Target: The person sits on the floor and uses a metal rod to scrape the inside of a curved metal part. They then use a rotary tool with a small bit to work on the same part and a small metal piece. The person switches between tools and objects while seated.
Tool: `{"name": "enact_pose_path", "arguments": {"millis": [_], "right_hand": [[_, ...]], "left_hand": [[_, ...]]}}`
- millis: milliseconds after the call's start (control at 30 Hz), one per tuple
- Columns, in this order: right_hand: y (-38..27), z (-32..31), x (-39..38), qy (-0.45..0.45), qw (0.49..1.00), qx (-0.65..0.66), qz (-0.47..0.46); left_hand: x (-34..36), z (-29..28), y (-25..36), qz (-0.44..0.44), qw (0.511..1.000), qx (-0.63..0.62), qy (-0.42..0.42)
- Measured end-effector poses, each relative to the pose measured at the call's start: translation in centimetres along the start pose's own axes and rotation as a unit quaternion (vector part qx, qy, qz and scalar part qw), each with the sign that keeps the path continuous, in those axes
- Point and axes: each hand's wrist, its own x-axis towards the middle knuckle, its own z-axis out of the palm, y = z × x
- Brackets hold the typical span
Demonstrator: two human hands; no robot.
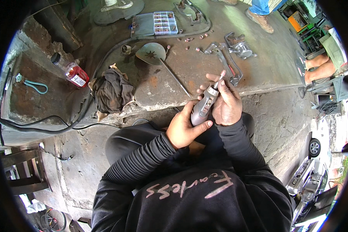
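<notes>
My left hand (pixel 181 129) is wrapped round the grey body of a rotary tool (pixel 200 112), thumb along its near side. The tool slants up to the right, over my lap. At its nose sits a bit with a pale pinkish tip (pixel 222 73). My right hand (pixel 229 106) closes about that end, its thumb against the bit's shank and its fingers partly hidden behind. Just beyond lie metal bracket parts (pixel 226 62) on the concrete ledge, with several small pinkish grinding heads (pixel 187 40) scattered farther off.
On the ledge are a compartment box (pixel 165 23), a metal disc (pixel 150 53) with a rod, a dark cloth (pixel 112 91) and a bottle of red liquid (pixel 75 74). A grey hose (pixel 116 48) curves across it. Other people's feet (pixel 261 21) stand beyond.
</notes>
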Motion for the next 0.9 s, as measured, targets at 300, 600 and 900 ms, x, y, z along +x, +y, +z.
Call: {"name": "enact_pose_path", "arguments": {"millis": [300, 600, 900], "right_hand": [[-0.3, 0.0, -0.1, 0.025, 1.0, -0.019, 0.0], [-1.4, -0.9, -0.4, -0.064, 0.997, -0.027, -0.034], [-1.7, -1.2, -0.4, -0.076, 0.993, -0.068, -0.056]], "left_hand": [[-0.1, -0.1, -0.2, 0.025, 0.999, 0.025, -0.003], [-0.3, -0.9, 0.1, -0.053, 0.959, -0.235, -0.147], [0.1, -1.1, 0.1, 0.011, 0.983, -0.129, -0.132]]}}
